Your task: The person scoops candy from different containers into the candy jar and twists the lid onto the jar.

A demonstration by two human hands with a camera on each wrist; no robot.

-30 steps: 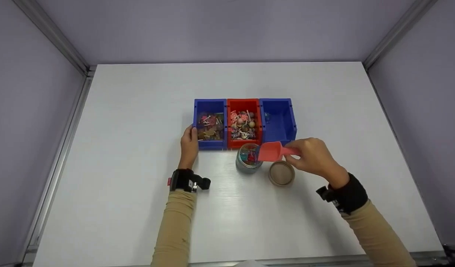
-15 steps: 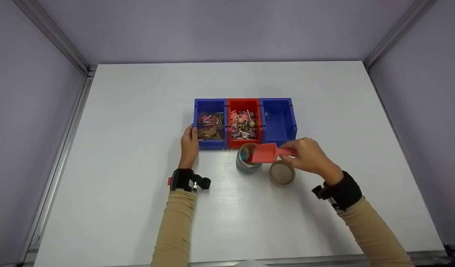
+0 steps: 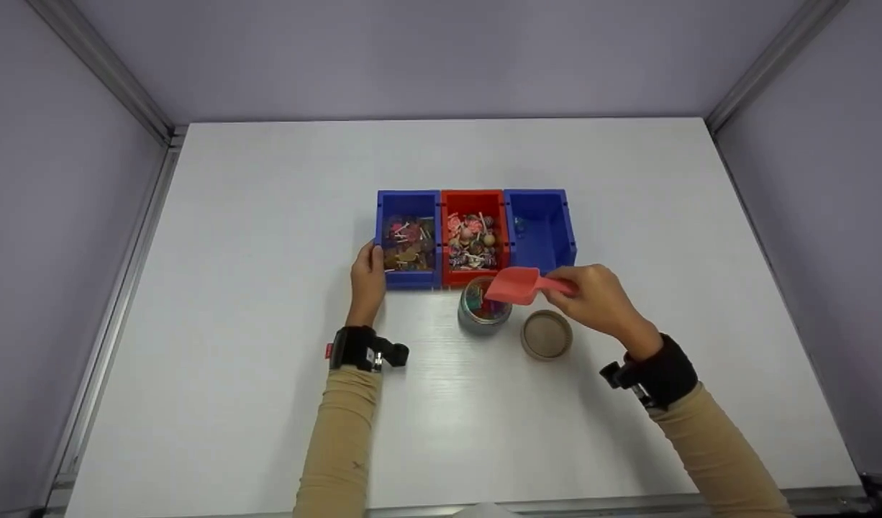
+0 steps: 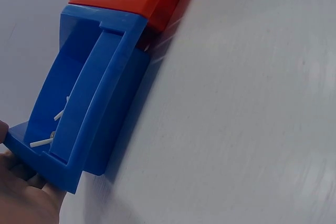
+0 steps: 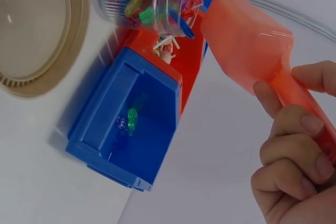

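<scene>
My right hand (image 3: 596,298) grips the handle of a coral-red plastic scoop (image 3: 514,286), whose blade is above the right side of a glass jar (image 3: 480,325). Colourful translucent pieces (image 5: 149,3) fill much of the jar. The left hand (image 3: 367,284) holds the outer wall of the left blue bin (image 4: 92,93), thumb at the rim and fingers beneath. Candy-like pieces with white sticks lie in that bin. A red bin (image 3: 474,278) beside it holds several small lollipops. In the right blue bin (image 5: 147,142) are a green piece (image 5: 132,120) and a purplish one.
A round tan lid (image 3: 547,336) lies on the white table (image 3: 441,417) just right of the jar. The joined bins stand directly behind the jar. Grey walls (image 3: 441,57) enclose the table at the back and sides.
My right hand has shifted the scoop left over the jar, dipped it, then raised it slightly. A blue bit at the blade's tip no longer shows. The left hand stays put.
</scene>
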